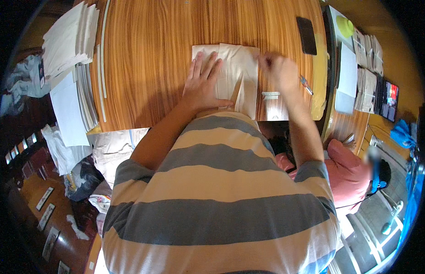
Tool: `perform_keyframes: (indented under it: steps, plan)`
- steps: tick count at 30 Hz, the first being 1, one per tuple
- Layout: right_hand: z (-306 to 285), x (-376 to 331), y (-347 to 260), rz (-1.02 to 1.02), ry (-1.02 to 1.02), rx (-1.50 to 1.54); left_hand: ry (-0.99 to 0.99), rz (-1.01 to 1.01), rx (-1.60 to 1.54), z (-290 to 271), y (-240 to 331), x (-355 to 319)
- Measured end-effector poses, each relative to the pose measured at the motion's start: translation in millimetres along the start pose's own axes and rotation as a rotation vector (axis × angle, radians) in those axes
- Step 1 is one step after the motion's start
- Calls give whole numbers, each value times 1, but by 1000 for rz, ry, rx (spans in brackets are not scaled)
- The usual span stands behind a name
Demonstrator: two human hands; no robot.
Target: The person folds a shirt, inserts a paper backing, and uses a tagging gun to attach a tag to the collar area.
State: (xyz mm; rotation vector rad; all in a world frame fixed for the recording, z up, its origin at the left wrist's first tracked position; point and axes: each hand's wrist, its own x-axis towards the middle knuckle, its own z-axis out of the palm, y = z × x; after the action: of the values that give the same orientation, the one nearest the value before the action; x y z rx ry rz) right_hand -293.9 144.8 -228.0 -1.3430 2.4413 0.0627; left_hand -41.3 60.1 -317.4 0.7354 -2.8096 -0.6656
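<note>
A pale, folded paper piece point(249, 61) lies near the front edge of the wooden table, close against my body. My left hand point(204, 86) rests flat on its left part, fingers spread and thumb pointing right. Beside that thumb a narrow fold or flap point(238, 89) stands up from the paper. My right hand point(282, 72) is at the paper's upper right edge, its fingers curled in and somewhat blurred. Whether anything is between those fingers is hidden. Just below it stands a small container with a white rim point(270, 96).
A dark phone point(306, 35) and a small slim tool point(306, 85) lie at the table's right. Paper stacks point(68, 39) stand at the left, more bundles point(367, 86) at the right. A person in a pink top point(345, 178) sits at the right beside another table.
</note>
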Motion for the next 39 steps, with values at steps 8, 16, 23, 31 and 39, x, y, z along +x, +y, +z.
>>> perform_keyframes:
  steps: [8,16,23,31,39]
  plan:
    - [92,-114,-28,65,-39,285,38,45,93,5,-2,4]
    - [113,-152,-33,135,145,606,117,101,65,10,-4,2]
    - [122,-172,-35,97,344,372,141,117,20,10,-7,2]
    - [136,-178,-27,-21,435,354,141,117,1,17,-12,0]
    - [139,-181,-24,88,289,513,126,137,-2,16,-18,0]
